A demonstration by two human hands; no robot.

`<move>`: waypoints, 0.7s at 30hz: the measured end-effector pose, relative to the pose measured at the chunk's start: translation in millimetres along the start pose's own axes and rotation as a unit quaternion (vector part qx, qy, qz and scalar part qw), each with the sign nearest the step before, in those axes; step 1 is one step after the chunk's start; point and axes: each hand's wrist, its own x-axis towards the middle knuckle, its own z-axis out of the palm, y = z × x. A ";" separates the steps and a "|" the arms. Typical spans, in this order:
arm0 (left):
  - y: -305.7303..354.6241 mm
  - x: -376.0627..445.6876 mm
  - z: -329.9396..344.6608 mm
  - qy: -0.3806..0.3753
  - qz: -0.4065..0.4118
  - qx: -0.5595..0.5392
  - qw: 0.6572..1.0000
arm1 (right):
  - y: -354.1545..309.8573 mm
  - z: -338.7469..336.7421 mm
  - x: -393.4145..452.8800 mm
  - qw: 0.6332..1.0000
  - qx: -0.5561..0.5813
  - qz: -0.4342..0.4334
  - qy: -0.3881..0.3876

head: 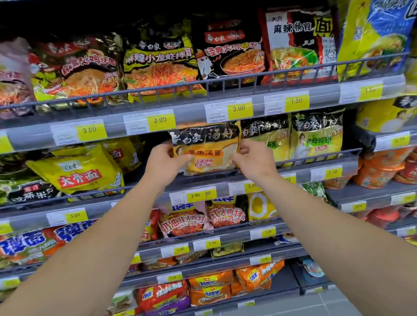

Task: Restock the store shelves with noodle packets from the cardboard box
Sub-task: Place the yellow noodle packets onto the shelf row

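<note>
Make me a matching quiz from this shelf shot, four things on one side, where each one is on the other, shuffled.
Things:
1. orange packet
2. left hand
3. right hand
4. yellow packet

Places:
A. grips the orange packet's right edge
B. tilted on the same shelf, left of the hands
C. held between both hands at the second shelf
D. grips the orange packet's left edge

Pairs: 1-C, 2-D, 3-A, 4-B

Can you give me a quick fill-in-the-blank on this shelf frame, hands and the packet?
1. The orange noodle packet is held by ____ hands.
2. The left hand grips the packet's ____ edge, while the right hand pinches the other one.
3. The packet is at the ____ shelf from the top.
4. The price tag right above the packet reads ____.

Missing words: both; left; second; 3.00
</note>
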 end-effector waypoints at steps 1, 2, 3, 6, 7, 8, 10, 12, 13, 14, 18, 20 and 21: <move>-1.4 2.8 3.2 0.001 0.000 0.002 1.000 | 0.7 2.2 2.6 1.000 -0.005 0.002 0.010; -3.5 8.4 4.3 0.000 -0.004 0.010 1.000 | 1.0 6.6 7.1 1.000 -0.009 0.008 0.020; -6.8 13.6 4.9 0.008 -0.003 0.022 1.000 | 0.8 11.0 10.6 0.999 -0.010 0.014 0.029; -19.5 31.8 2.7 -0.001 0.004 0.031 1.000 | -1.6 22.7 21.5 0.999 -0.009 0.010 0.052; -24.6 35.7 1.9 -0.005 0.000 0.037 0.999 | -1.5 25.2 23.1 0.999 -0.013 0.009 0.050; -28.7 38.4 0.6 -0.013 -0.005 0.049 0.999 | -1.6 27.7 24.0 0.999 -0.021 0.007 0.047; -38.6 42.3 -4.4 -0.045 -0.022 0.100 0.994 | 2.0 34.4 24.5 0.998 -0.054 -0.001 0.034; -43.9 40.4 -8.1 -0.085 -0.037 0.146 0.985 | 8.9 38.9 24.0 0.993 -0.117 -0.005 0.000; -43.8 39.5 -10.4 -0.100 -0.042 0.158 0.981 | 10.9 41.0 23.9 0.990 -0.139 -0.003 -0.017; -41.3 38.5 -12.1 -0.108 -0.045 0.167 0.979 | 11.9 41.9 24.3 0.988 -0.150 -0.001 -0.029; -42.9 41.5 -10.5 -0.097 -0.055 0.149 0.983 | 10.6 43.6 22.4 0.992 -0.129 0.001 -0.007; -43.1 43.7 -7.9 -0.104 -0.065 0.098 0.988 | 12.3 44.6 21.0 0.995 -0.086 -0.004 0.043; -42.9 45.1 -6.2 -0.111 -0.073 0.062 0.989 | 12.5 44.6 20.4 0.996 -0.079 -0.012 0.050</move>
